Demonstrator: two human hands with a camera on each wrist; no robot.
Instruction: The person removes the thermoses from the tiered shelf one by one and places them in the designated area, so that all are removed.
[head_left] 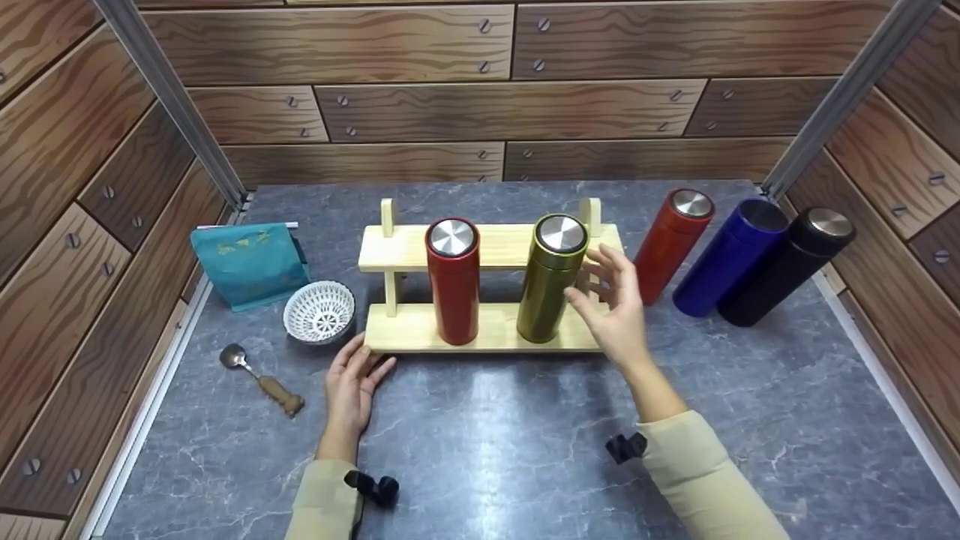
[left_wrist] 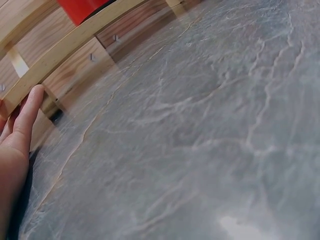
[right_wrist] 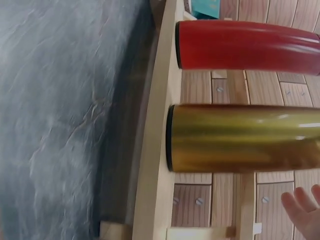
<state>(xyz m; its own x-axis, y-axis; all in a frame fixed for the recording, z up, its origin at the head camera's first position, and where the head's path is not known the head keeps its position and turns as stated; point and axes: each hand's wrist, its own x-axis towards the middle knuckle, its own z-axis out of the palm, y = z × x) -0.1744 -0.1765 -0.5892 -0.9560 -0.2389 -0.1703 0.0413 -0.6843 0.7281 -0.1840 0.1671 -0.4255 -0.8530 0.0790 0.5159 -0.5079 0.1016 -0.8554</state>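
A light wooden two-tier rack (head_left: 495,328) stands in the middle of the table. On its lower board stand a red thermos (head_left: 457,292) and, to the right, an olive-gold thermos (head_left: 541,300), both upright with silver lids. My right hand (head_left: 616,311) is beside the gold thermos, fingers spread and nothing held; the right wrist view shows its fingertips apart from the bottle. At the rack's front left corner is my left hand (head_left: 351,386), its fingers extended right at the lower board's end. The left wrist view shows one fingertip up against the board's edge (left_wrist: 50,60).
Right of the rack stand an orange-red thermos (head_left: 671,247), a blue thermos (head_left: 727,259) and a black thermos (head_left: 784,270). To the left are a teal pouch (head_left: 251,266), a white woven-look bowl (head_left: 319,311) and a spoon (head_left: 277,394) with a brown handle. Wood-patterned walls (head_left: 420,112) enclose the table.
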